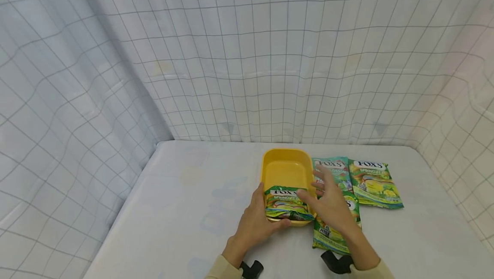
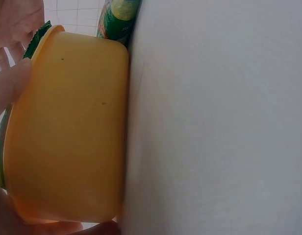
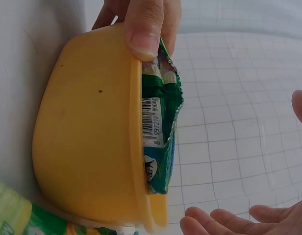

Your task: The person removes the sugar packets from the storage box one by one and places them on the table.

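A yellow plastic tub [image 1: 287, 171] stands on the table, with a green Fox's candy packet [image 1: 284, 206] lying in its near half. My left hand [image 1: 256, 221] grips the tub at its near left corner, thumb along the near rim. Over the tub's right side, my right hand [image 1: 328, 204] is spread with its fingers apart, and nothing is in its grasp. In the right wrist view, the packet's barcode end [image 3: 153, 122] sticks out above the rim, near the left thumb [image 3: 143, 39].
Right of the tub lie a teal Fox's packet [image 1: 335, 169], a green one [image 1: 329, 234] partly under my right hand in the head view, and another green one [image 1: 376, 184] farther right. White table [image 1: 185, 206]; grid-patterned curtains [image 1: 270, 77] rise behind and at both sides.
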`<move>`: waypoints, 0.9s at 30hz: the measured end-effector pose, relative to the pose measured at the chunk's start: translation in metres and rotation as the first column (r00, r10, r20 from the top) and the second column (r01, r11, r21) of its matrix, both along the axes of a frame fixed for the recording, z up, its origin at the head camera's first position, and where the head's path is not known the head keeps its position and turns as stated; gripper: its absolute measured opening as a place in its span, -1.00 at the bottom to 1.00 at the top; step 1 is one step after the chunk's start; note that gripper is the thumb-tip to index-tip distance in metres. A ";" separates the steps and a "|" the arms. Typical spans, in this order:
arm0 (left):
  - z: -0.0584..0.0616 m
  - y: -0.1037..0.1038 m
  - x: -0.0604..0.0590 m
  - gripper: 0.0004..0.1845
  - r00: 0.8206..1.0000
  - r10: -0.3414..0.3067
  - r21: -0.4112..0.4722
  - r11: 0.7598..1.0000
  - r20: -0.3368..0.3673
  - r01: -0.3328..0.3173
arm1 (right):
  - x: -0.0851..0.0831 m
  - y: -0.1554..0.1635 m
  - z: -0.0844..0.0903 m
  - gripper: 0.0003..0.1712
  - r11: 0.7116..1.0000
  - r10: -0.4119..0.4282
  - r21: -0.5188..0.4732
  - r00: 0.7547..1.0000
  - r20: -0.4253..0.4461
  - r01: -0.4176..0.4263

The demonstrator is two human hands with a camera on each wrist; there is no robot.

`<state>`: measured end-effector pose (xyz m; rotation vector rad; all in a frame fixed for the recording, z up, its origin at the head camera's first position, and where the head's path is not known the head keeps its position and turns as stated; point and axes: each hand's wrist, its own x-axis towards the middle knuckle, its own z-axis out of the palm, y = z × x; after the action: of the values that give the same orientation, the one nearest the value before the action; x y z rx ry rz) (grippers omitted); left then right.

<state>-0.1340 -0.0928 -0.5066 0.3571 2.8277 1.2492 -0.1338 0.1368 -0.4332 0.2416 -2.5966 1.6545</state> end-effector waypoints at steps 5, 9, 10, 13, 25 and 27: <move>0.001 0.000 0.000 0.41 1.000 -0.002 -0.014 1.000 -0.008 0.002 | -0.004 -0.006 0.002 0.14 1.000 -0.013 0.027 1.000 0.027 0.013; 0.001 0.001 0.000 0.41 1.000 -0.002 -0.020 1.000 -0.006 0.002 | -0.006 -0.010 0.001 0.16 0.999 -0.019 0.050 0.999 0.034 0.017; 0.001 0.001 0.000 0.41 1.000 -0.003 -0.020 1.000 -0.005 0.003 | -0.007 -0.011 0.001 0.16 0.998 -0.019 0.056 0.999 0.037 0.017; 0.001 0.001 0.000 0.41 1.000 -0.003 -0.020 1.000 -0.005 0.003 | -0.009 -0.012 -0.002 0.18 0.998 -0.012 0.069 0.999 0.047 0.009; 0.000 0.001 0.000 0.41 1.000 0.000 -0.027 1.000 -0.015 -0.001 | -0.015 -0.017 -0.004 0.18 0.987 0.007 0.162 0.995 0.099 -0.023; 0.000 0.002 0.000 0.40 1.000 -0.001 -0.030 1.000 -0.014 0.000 | -0.016 -0.019 -0.006 0.19 0.984 0.012 0.173 0.995 0.099 -0.030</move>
<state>-0.1336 -0.0912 -0.5065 0.3674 2.8547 1.2074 -0.1501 0.1182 -0.4393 0.2009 -2.8249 1.4809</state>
